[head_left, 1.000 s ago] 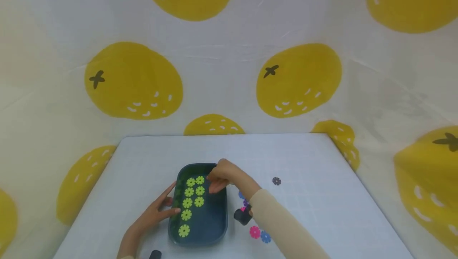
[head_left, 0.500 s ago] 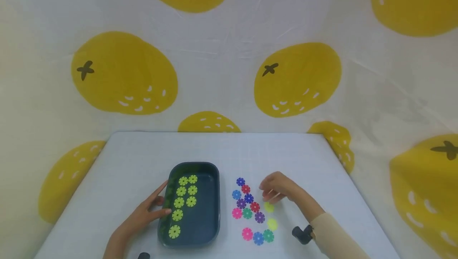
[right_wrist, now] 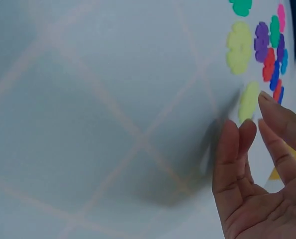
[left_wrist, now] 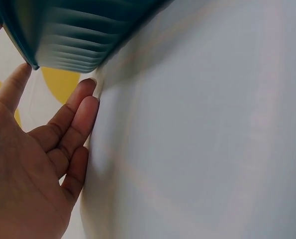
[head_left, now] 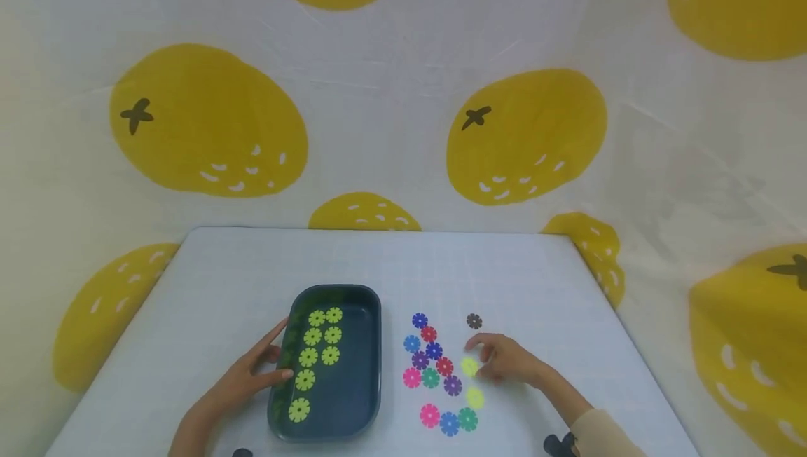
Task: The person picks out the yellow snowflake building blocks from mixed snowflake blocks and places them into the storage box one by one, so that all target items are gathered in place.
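Note:
A dark teal tray (head_left: pixel 349 387) holds several yellow-green snowflake-shaped plastic discs (head_left: pixel 333 334) in two columns on its left. My left hand (head_left: pixel 236 380) rests at the tray's left side, thumb over the rim and index finger extended along the edge; the left wrist view has the index fingertip touching the rim, the other fingers loose below. My right hand (head_left: pixel 507 360), fingers loosely bent and nothing between them, hovers beside a yellow-green disc (head_left: pixel 469 366). In the right wrist view, thumb and fingertips are spread around this yellow disc (right_wrist: pixel 248 102). Another yellow-green disc (head_left: pixel 475 397) lies nearer me.
Right of the tray lie several loose discs: blue (head_left: pixel 412 343), red (head_left: pixel 444 366), purple (head_left: pixel 452 385), pink (head_left: pixel 430 415) and green (head_left: pixel 468 419). A dark brown disc (head_left: pixel 474 321) sits farther back. White cloth (head_left: pixel 555 289) covers the table, and a lemon-print curtain (head_left: pixel 378 127) hangs behind.
My right hand has moved from over the tray's far right corner to the loose discs on the right, lowering beside a yellow-green one. My left hand stays at the tray; the head view has shifted slightly.

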The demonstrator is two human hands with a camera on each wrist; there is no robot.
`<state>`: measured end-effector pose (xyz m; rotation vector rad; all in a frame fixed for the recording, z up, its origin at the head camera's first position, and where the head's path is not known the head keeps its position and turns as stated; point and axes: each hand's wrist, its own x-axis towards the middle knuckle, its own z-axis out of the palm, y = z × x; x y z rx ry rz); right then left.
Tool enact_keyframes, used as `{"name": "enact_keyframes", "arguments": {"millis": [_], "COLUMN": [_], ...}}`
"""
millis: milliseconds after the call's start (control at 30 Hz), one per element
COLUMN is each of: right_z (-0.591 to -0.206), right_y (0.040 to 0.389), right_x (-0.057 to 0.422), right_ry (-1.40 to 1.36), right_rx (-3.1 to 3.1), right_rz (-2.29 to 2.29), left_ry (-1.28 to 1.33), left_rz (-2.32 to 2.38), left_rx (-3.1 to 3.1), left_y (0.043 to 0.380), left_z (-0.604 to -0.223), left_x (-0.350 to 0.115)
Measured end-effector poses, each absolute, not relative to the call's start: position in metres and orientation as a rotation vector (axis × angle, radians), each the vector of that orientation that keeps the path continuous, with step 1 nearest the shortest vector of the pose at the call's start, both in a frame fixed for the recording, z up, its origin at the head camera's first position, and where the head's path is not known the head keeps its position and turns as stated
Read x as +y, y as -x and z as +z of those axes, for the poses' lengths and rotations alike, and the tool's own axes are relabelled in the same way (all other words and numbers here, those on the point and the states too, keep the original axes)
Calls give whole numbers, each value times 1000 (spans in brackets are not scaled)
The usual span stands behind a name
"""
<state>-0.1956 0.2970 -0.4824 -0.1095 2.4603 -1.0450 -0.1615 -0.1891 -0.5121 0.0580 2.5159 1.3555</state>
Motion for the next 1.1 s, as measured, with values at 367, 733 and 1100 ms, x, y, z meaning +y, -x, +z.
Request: {"name": "enact_keyframes", "arguments": {"millis": [367,733,1100], "right_z": [-494,-500,-505], "right_y": [195,195,195], "right_x": [295,299,300], "right_ry": [329,332,297], "right_rx": [2608,2572,2589], "right_rz": [-880,-925,-941], "left_ry": [-41,-48,-45], "left_rz": [1338,1345,1350], "left_rx": [2517,2511,2512], "left_y": [163,163,161], "left_z": [-513,-514,-511], "left_x": [-189,-190,-189]}}
